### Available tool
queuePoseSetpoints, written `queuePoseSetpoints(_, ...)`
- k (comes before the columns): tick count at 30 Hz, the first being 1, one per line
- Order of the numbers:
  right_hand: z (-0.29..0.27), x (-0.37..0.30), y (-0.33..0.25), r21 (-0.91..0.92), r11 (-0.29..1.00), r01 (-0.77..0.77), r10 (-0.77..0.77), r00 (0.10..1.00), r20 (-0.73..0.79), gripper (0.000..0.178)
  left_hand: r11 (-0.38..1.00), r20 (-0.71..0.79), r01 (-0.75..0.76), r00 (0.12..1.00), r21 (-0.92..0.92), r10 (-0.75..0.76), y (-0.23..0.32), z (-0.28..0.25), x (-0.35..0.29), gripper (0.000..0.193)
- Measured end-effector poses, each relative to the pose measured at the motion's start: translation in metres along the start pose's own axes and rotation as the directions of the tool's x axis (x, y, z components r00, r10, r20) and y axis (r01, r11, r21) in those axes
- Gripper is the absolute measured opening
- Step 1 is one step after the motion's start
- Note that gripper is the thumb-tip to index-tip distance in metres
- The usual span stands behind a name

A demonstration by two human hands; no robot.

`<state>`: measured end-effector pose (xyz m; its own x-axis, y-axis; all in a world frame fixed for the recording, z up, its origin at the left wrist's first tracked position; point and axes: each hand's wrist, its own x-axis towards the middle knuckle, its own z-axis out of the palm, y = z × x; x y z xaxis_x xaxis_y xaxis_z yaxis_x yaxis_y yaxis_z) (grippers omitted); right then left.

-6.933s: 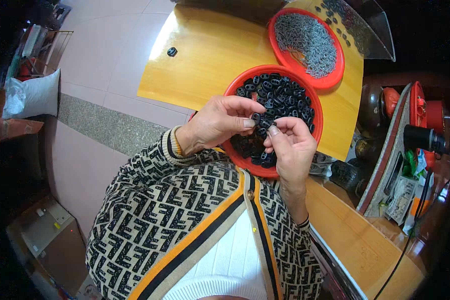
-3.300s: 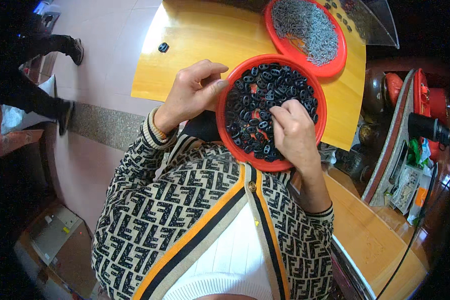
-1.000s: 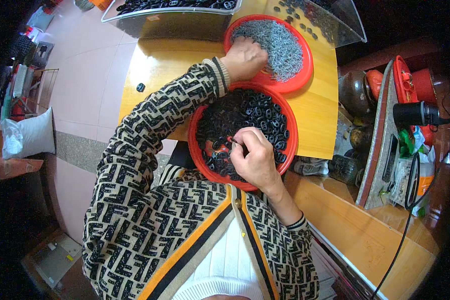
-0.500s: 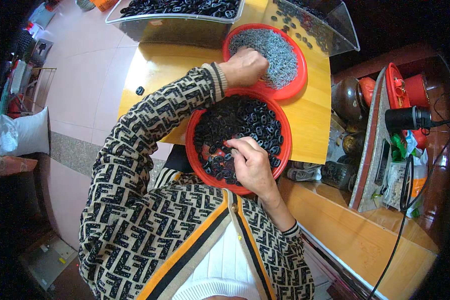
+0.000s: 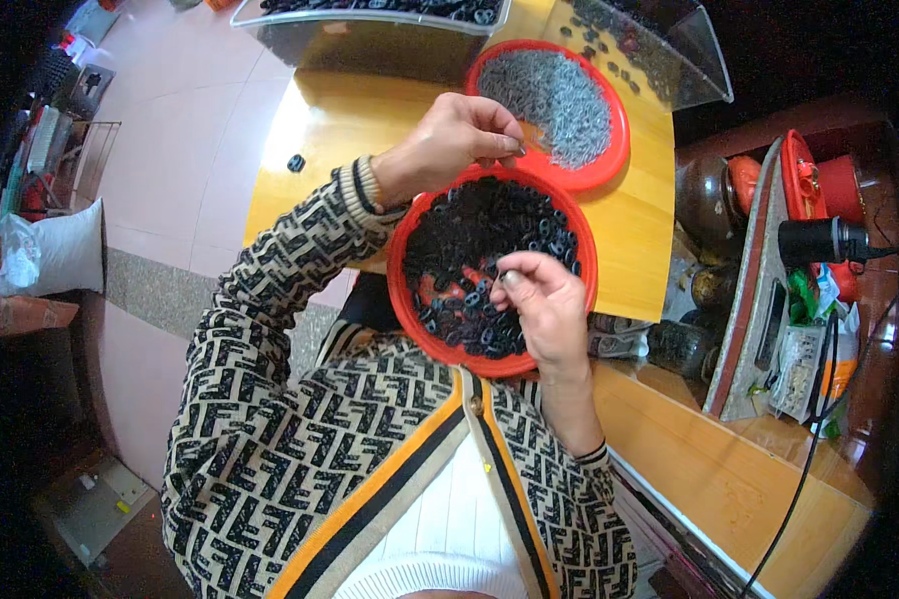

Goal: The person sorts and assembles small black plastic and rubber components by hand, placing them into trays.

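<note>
My left hand (image 5: pixel 445 145) is raised over the gap between two red containers, thumb and forefinger pinched on a tiny grey piece that looks like a screw. Beyond it, small grey metal screws (image 5: pixel 579 120) fill a red plate (image 5: pixel 617 165). A red basin (image 5: pixel 402 319) closer to me holds a mass of small black oval plastic parts (image 5: pixel 469 220), with red bottom showing through in places. Over the basin's right side is my right hand (image 5: pixel 549 309), its thumb and forefinger closed together. What sits between those fingertips is too small to make out.
Under the containers is a yellow wooden table (image 5: pixel 340 120), with one loose black part (image 5: pixel 296 163) at its left. Clear plastic bins (image 5: pixel 370 40) of black parts stand at the back. To the right are a stone-edged shelf (image 5: pixel 749 290), jars and a black cable (image 5: pixel 799 479).
My left hand has come out of the screws, back toward me and left. My right hand has lifted from the black parts and turned, moving slightly right. The whole view has shifted slightly.
</note>
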<state>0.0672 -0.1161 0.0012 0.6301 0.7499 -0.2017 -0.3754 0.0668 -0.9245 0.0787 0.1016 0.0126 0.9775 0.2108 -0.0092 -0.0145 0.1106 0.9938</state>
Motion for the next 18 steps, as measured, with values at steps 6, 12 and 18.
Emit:
queuePoseSetpoints(6, 0.0, 0.0, -0.006, 0.308, 0.947, -0.095, 0.09, 0.995, 0.031, 0.014, 0.925, 0.009, 0.13, 0.991, -0.356, -0.136, 0.003, 0.015, -0.073, 0.008)
queuePoseSetpoints(12, 0.006, 0.002, -0.003, 0.312, 0.946, -0.089, 0.09, 0.996, 0.014, 0.016, 0.782, -0.032, 0.176, 0.97, -0.598, -0.242, -0.012, 0.025, -0.113, 0.008)
queuePoseSetpoints(18, 0.018, 0.002, -0.005, 0.229, 0.966, -0.118, 0.128, 0.991, -0.03, 0.016, 0.642, 0.035, 0.204, 0.964, -0.739, -0.265, -0.021, 0.026, -0.12, 0.009)
